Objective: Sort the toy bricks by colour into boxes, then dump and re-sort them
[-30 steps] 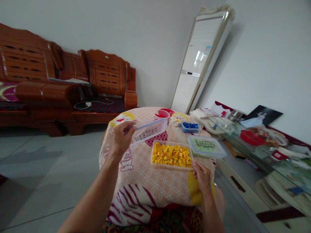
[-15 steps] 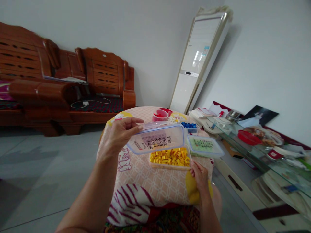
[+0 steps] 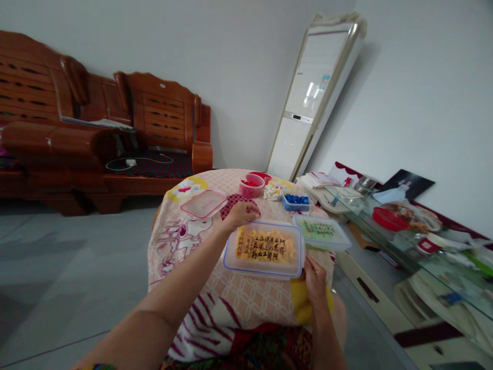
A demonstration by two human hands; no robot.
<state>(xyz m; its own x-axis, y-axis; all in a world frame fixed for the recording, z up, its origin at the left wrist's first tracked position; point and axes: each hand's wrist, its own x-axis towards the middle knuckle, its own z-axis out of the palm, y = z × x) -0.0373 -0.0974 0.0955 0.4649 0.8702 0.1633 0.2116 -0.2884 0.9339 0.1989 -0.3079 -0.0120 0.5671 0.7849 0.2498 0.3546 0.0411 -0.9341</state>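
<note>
In front of the person, a blue-edged lidded box (image 3: 264, 252) of yellow pieces (image 3: 285, 240) lies on the table (image 3: 246, 303), the left hand (image 3: 243, 213) at its far edge, the right hand (image 3: 316, 275) at its near right corner (whether either grips, I can't tell). Beyond are a lidded green box (image 3: 322, 232), blue pieces (image 3: 296, 199) in an open box (image 3: 296, 207), white pieces (image 3: 272, 192) and a tub (image 3: 250, 193) of red ones.
</note>
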